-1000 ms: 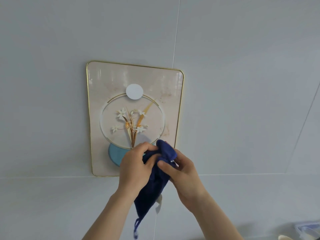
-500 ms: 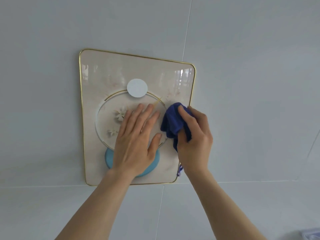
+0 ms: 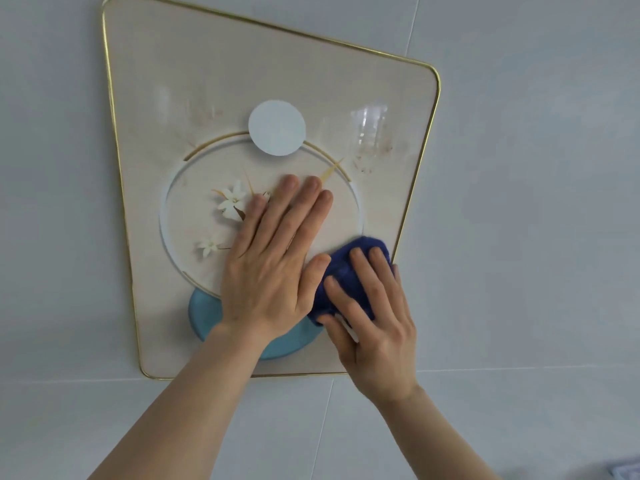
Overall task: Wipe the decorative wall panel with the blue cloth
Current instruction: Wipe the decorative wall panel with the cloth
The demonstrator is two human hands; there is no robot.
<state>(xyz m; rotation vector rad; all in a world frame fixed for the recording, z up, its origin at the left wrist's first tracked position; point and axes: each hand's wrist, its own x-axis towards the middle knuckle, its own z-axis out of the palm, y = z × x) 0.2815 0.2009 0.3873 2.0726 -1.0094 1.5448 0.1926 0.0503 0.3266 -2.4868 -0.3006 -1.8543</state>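
Hands work side by side on a decorative wall panel [image 3: 214, 98] mounted on a pale grey tiled wall [image 3: 519, 168], seen from the person's own head-worn camera. The panel is cream-coloured with rounded corners and a thin gold edge [image 3: 111, 133]; it carries a white disc [image 3: 277, 128] near its upper middle, a large ring outlined in white and gold below that, white flowers [image 3: 231, 202] with gold stems inside the ring, and a light blue disc [image 3: 204, 315] at the bottom.

The left hand [image 3: 273, 268] lies flat against the panel's centre, palm down, its fingers [image 3: 304, 209] straight and held close together over the flower design, the thumb angled out to the right and touching the blue cloth [image 3: 349, 271]. It grips nothing.

The right hand [image 3: 374, 317] presses the bunched dark blue cloth against the lower right part of the panel, close to the gold edge. Its fingers are spread slightly and curl over the top of the cloth, pinning it to the surface; a small white tag [image 3: 348, 329] shows beneath the hand.

Faint brownish smudges [image 3: 374, 157] and a window reflection mark the panel's upper right area. Both forearms are bare and reach up from the bottom of the view. Grout lines [image 3: 519, 370] cross the wall behind and below the panel.
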